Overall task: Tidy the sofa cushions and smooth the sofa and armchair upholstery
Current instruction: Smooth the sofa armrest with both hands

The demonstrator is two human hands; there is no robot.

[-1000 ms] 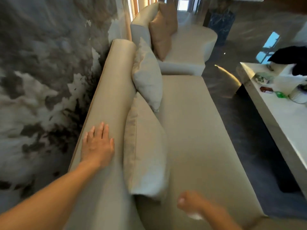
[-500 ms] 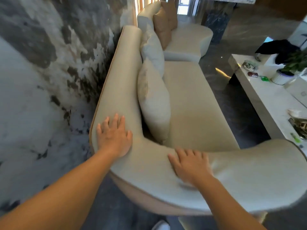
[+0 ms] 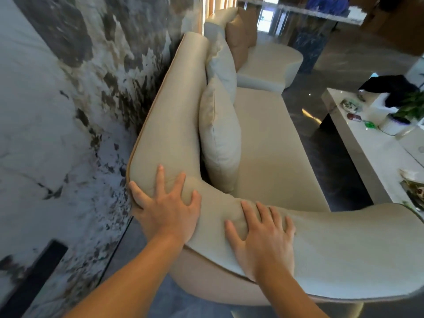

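A cream sofa point(image 3: 270, 143) fills the middle of the frame, running from the lower centre up toward the top centre. Its padded backrest point(image 3: 174, 111) is thick and rounded, with a thin tan piping line along the outer edge, and it bends at the lower centre into a wide curved armrest point(image 3: 344, 255) that sweeps to the lower right. The covering looks smooth and matte, with soft dents where it is pressed.

The left hand point(image 3: 167, 207) lies flat on the bend of the backrest at lower centre-left, fingers spread wide, thumb wrapped over the outer piped edge. The right hand point(image 3: 263, 237) lies flat just to its right on the armrest, fingers spread and pressing into the padding. Neither hand grips anything.

Two pale cushions stand upright on edge against the backrest: the near cushion point(image 3: 218, 136) at centre, the far cushion point(image 3: 222, 65) above it, touching it. Beyond them, at top centre, a cream armchair point(image 3: 270, 65) with a rounded seat holds a tan cushion point(image 3: 241, 40).

A marbled grey-and-white wall point(image 3: 68, 99) fills the left, close against the sofa back. A dark glossy floor point(image 3: 312, 125) forms a narrow aisle between the seat front and a white coffee table point(image 3: 367, 152) at right, which carries a potted plant point(image 3: 408, 111) and small items.
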